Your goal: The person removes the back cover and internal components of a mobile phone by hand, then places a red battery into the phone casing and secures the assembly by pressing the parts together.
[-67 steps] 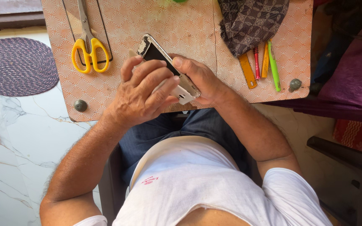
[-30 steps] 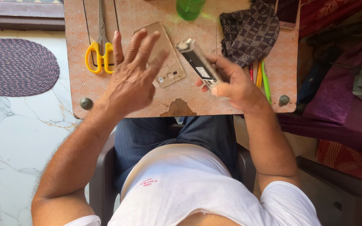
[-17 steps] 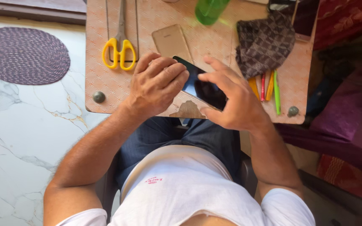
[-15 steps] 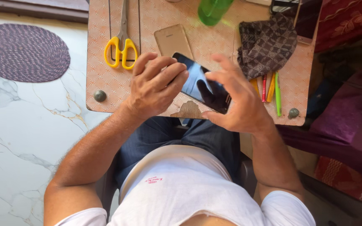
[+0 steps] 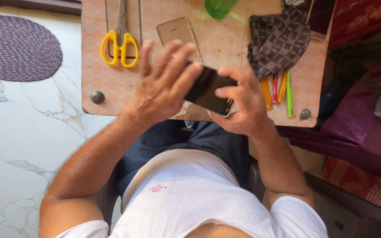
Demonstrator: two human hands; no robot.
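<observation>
Looking down from the head camera, we saw both of our bare hands raised over the near edge of a small patterned orange table [image 5: 111, 92], sharing one dark smartphone [image 5: 208, 90]. Our right hand [image 5: 239, 105] was clamped on the phone, its palm under the right end, the thumb lying across the black glass and the fingers curled round the far edge. Our left hand [image 5: 164, 88] lay over the phone's left end with its fingers spread and pressed down on the top; how firmly it gripped underneath, we could not tell. The phone sat tilted between the two hands, screen up and unlit, just above the table's front edge and our lap. On the table behind the left hand lay a gold phone back cover [image 5: 177, 31], flat and apart from the hands. Left of it rested yellow-handled scissors [image 5: 120, 42]. A green cup [image 5: 220, 6] stood at the far edge, and a dark patterned cloth [image 5: 278, 39] lay to the right, with a few coloured pens [image 5: 278, 88] just below it. A purple woven mat [image 5: 16, 48] lay on the marble floor [image 5: 23, 145] to the left.
</observation>
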